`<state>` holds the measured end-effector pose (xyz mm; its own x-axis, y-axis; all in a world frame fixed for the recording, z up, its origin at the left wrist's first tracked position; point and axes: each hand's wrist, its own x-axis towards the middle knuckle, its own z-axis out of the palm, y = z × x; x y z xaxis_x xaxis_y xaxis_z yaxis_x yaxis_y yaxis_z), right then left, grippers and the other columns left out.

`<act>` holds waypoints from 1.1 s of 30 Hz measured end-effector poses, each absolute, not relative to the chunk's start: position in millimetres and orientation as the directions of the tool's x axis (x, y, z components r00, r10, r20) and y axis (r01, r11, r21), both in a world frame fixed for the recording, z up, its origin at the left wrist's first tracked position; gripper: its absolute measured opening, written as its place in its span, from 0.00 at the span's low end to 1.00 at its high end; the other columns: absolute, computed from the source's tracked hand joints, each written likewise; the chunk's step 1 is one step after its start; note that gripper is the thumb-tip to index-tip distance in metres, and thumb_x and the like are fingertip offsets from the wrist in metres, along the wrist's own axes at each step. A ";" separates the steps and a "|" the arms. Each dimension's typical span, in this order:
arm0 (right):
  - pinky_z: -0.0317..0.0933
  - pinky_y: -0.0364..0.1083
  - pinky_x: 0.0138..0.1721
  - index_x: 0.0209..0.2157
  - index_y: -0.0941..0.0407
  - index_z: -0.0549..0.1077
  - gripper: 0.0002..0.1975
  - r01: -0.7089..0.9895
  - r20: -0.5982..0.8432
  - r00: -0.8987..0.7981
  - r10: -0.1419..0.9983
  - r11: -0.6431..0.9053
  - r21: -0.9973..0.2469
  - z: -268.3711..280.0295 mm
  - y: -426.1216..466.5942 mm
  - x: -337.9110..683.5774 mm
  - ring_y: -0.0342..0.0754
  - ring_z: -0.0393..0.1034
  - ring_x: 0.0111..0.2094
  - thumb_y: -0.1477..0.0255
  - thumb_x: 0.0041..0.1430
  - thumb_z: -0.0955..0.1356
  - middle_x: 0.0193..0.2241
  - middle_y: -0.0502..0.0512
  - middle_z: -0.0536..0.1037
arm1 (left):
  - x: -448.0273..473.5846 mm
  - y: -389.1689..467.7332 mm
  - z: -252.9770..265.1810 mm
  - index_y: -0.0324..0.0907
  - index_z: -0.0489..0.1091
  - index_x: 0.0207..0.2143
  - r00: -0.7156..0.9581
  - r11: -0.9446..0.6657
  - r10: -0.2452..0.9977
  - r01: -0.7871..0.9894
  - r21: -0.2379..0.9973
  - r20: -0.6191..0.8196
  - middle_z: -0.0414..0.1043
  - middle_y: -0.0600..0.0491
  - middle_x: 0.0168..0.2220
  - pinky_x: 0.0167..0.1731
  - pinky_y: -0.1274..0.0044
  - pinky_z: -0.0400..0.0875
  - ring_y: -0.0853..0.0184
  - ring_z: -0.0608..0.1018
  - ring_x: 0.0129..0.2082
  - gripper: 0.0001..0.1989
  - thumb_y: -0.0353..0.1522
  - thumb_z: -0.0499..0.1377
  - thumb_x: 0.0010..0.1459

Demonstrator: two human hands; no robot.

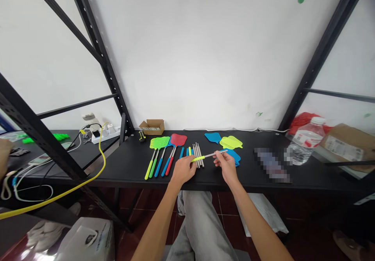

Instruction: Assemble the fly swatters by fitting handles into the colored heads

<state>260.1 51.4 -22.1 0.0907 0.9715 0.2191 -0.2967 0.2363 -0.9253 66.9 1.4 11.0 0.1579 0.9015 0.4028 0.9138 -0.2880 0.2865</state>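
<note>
My left hand is closed round a yellow fly swatter handle, held above the black table. A thin metal rod runs from the handle to my right hand, whose fingers pinch it near its far end. Behind my left hand lie several metal rods side by side, and blue handles partly hidden by it. Past my right hand are loose swatter heads: a yellow one, a blue one, and blue partly covered by the hand.
Left of my hands lies a row of fly swatters with green and red heads. A small cardboard box stands behind them. To the right are a blurred-out flat object, a plastic bottle and a larger carton.
</note>
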 end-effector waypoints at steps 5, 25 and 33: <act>0.61 0.42 0.21 0.27 0.57 0.76 0.19 -0.302 0.214 0.092 0.972 0.232 -0.925 -21.1 50.0 259.6 0.44 0.68 0.23 0.54 0.50 0.74 0.25 0.54 0.76 | 66.4 1.3 9.8 0.44 0.70 0.34 0.175 -0.304 0.894 0.913 0.271 0.413 0.74 0.52 0.31 0.32 0.77 0.59 0.65 0.75 0.33 0.09 0.32 0.50 0.63; 0.59 0.42 0.21 0.26 0.56 0.73 0.17 -0.344 0.227 0.081 0.970 0.241 -0.908 -19.2 49.9 261.3 0.42 0.66 0.23 0.56 0.50 0.74 0.25 0.51 0.73 | 63.8 1.2 9.8 0.46 0.73 0.42 0.212 -0.344 0.894 0.889 0.302 0.396 0.77 0.51 0.36 0.33 0.78 0.60 0.64 0.77 0.37 0.14 0.38 0.49 0.67; 0.59 0.42 0.22 0.23 0.56 0.71 0.18 -0.338 0.213 0.084 0.973 0.229 -0.913 -20.1 49.8 262.0 0.43 0.64 0.22 0.57 0.49 0.75 0.19 0.49 0.70 | 63.9 1.3 9.4 0.47 0.73 0.43 0.220 -0.348 0.894 0.890 0.294 0.391 0.78 0.51 0.37 0.33 0.78 0.60 0.63 0.77 0.38 0.13 0.37 0.50 0.67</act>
